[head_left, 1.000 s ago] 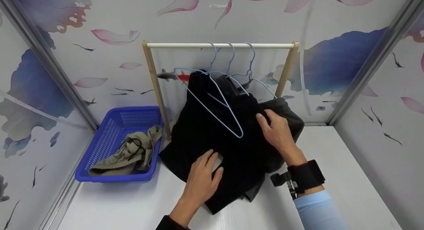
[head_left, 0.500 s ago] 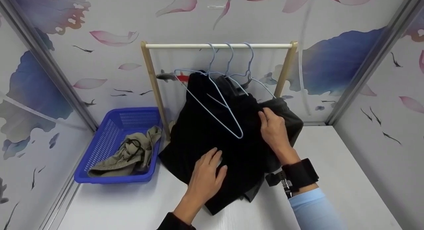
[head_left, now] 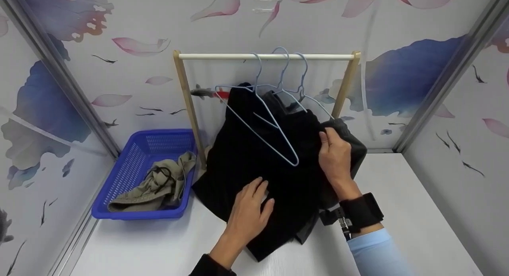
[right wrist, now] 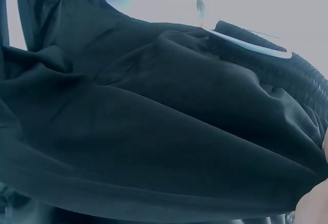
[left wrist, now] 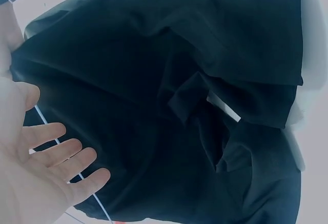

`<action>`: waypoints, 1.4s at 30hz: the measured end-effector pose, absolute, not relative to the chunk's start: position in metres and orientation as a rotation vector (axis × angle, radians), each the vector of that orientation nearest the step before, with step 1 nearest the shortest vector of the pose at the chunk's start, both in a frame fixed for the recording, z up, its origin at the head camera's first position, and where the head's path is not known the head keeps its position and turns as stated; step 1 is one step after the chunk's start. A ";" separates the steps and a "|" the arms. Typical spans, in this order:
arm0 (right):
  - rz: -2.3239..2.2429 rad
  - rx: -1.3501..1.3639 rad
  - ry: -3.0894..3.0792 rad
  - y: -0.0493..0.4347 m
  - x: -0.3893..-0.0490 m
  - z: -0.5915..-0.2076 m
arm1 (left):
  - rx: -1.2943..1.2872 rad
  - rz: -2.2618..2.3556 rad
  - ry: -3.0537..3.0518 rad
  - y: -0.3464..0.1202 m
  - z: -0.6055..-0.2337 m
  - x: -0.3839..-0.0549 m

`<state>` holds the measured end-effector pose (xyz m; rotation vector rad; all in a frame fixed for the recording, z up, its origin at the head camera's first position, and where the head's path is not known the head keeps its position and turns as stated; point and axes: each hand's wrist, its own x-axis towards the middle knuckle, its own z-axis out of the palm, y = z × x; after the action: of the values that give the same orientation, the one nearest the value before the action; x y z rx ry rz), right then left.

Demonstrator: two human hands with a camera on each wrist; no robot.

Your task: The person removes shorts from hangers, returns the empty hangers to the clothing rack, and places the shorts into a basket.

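Black shorts [head_left: 298, 192] with a gathered elastic waistband [right wrist: 302, 80] hang spread on a blue hanger [head_left: 283, 71], the middle one of three on the rack. My right hand [head_left: 336, 156] pinches the waistband at its right end. Over the lower part of the shorts my left hand [head_left: 247, 208] lies with fingers extended; in the left wrist view its fingers [left wrist: 84, 160] are spread, holding nothing. Another blue hanger [head_left: 274, 148] overlaps the front of the shorts, its hook on the rod [head_left: 218, 56]. A dark grey garment [head_left: 354, 144] shows behind at the right.
A blue plastic basket [head_left: 137, 215] with a crumpled khaki garment [head_left: 159, 188] stands left of the rack, against its wooden post [head_left: 186, 97]. Behind it all is a patterned wall [head_left: 222, 25]. The white tabletop [head_left: 401, 212] extends to the right.
My right hand has drawn the waistband to the right, its fingers now more curled. The middle hanger's hook has risen above the rod and shifted right. My left hand has hardly moved.
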<state>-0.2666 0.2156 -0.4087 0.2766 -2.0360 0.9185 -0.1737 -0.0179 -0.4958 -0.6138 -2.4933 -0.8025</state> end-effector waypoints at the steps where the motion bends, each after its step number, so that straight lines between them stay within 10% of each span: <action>1: 0.916 0.275 -2.028 0.216 -0.266 -0.408 | -0.612 -0.804 -2.497 -0.018 -0.495 -0.174; 42: 0.947 0.182 -1.979 0.234 -0.246 -0.419 | -0.593 -0.790 -2.498 -0.020 -0.494 -0.172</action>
<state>-0.2465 0.2336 -0.4193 0.1823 -1.9785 0.9466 -0.1721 -0.0199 -0.4936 -0.5932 -2.4976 -0.7904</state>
